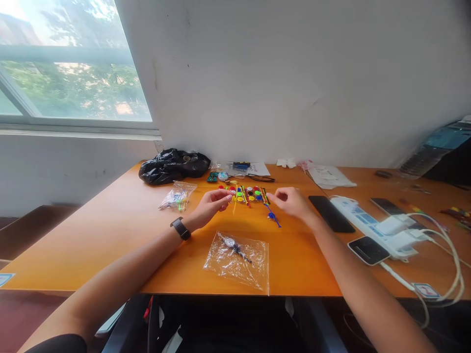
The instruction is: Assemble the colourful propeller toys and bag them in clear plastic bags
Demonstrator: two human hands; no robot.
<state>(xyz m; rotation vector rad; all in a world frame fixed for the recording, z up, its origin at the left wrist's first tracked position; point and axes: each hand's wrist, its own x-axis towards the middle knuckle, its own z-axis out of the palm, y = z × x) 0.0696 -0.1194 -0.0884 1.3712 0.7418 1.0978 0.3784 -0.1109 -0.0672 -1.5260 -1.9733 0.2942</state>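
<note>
Hovering both hands over the coloured discs and sticks (246, 194) mid-desk: left hand (213, 203) fingers curled, pinching at the pile's left edge, what it grips too small to tell; right hand (290, 201) loosely curled, apparently empty, near the blue stick (273, 214). Risk: a sleeve-less forearm sweep could scatter pieces or drag the clear bag (237, 260) off the desk edge (91, 235).

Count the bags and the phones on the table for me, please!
Clear plastic bags: 2, one near the table edge, one by the left hand
Black plastic bag: 1
Phones lying flat: 3
Total: 6
</note>
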